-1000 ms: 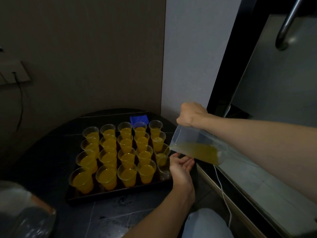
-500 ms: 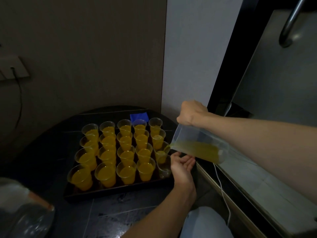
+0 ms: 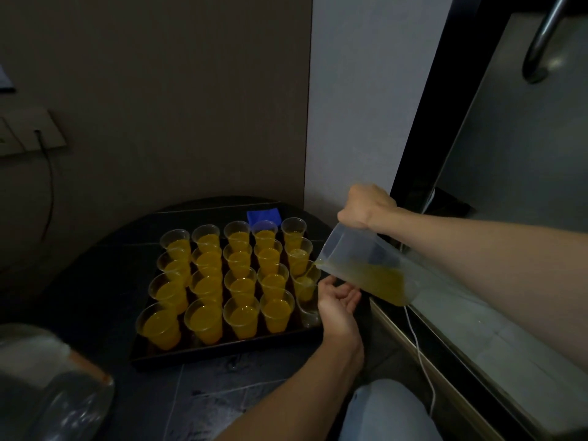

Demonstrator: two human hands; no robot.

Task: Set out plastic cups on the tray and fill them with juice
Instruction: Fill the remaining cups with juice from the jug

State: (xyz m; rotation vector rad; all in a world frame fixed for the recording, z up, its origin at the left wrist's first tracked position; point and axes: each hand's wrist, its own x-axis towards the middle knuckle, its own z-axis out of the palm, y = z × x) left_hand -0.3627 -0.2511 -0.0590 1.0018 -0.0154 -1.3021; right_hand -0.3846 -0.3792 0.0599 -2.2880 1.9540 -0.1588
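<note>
On the tray, I find nearly all cups filled; the right hand grips the tilted jug, pouring into a right-column cup, while the left hand rests loosely open beside the near-right cup, apparently unfilled

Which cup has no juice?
The front-right corner cup, beside the left hand: it looks clear, every other cup shows yellow juice.
</note>
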